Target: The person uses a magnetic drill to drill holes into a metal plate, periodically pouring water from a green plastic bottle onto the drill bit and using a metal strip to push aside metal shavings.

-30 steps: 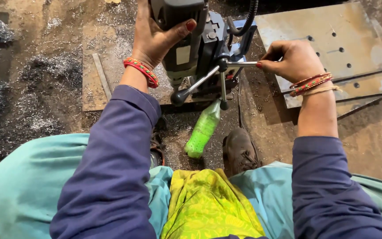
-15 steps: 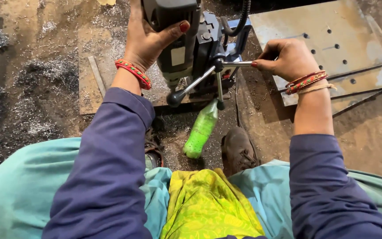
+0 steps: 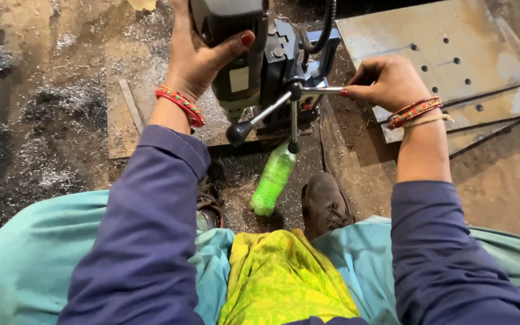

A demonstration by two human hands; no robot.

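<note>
— What colours show at the top of the frame?
— A dark grey, boxy metal drill press [image 3: 242, 42], and rust-brown flat steel plates [image 3: 452, 66] dotted with dark holes at upper right.
— And lower down?
— A translucent green plastic bottle [image 3: 272, 180] at centre, a yellow-green leaf-patterned cloth [image 3: 284, 283] at bottom centre, and red beaded bangles [image 3: 179, 103].

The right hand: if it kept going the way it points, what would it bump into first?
Probably the drill. The right hand points left along the handle it grips, toward the drill, though depth is unclear.

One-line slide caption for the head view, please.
Left hand grips a magnetic drill press's motor housing while right hand holds its feed handle, green bottle below.
</note>
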